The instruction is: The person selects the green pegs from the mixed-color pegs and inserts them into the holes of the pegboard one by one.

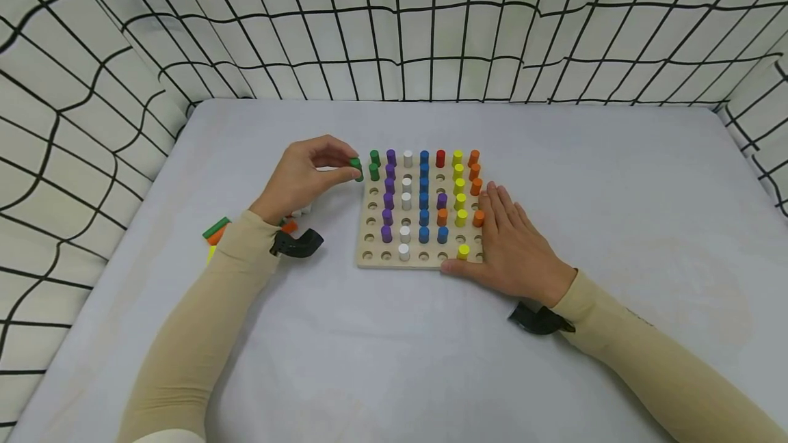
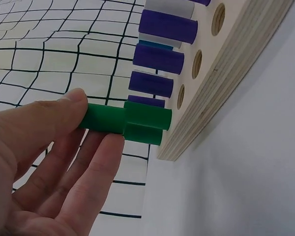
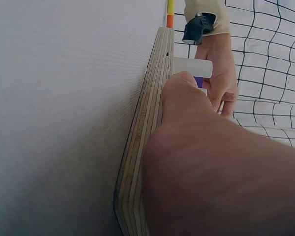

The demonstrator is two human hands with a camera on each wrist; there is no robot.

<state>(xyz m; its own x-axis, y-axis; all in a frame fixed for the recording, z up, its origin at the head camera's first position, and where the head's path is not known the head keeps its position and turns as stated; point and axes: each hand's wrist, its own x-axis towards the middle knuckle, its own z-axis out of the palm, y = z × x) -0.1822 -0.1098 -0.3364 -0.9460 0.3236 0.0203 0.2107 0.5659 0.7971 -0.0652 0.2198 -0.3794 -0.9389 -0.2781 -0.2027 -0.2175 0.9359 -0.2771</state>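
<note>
My left hand (image 1: 308,168) pinches a green peg (image 1: 356,169) between thumb and fingers, just off the left edge of a wooden pegboard (image 1: 373,264). Two green pegs (image 1: 374,157) stand in the board's left column, close to the held one. In the left wrist view the held green peg (image 2: 103,118) overlaps the standing ones, so whether they touch cannot be told. My right hand (image 1: 517,248) rests along the board's right side, fingers straight, thumb at the front edge. It hides some holes there. Purple (image 1: 389,186), white, blue, red, yellow and orange pegs fill other columns in part.
Loose green (image 1: 215,227), orange (image 1: 289,225), yellow and white pieces lie left of the board, partly hidden by the left forearm. A white cloth (image 1: 369,354) covers the table. Black netting (image 1: 431,33) rises behind and at both sides.
</note>
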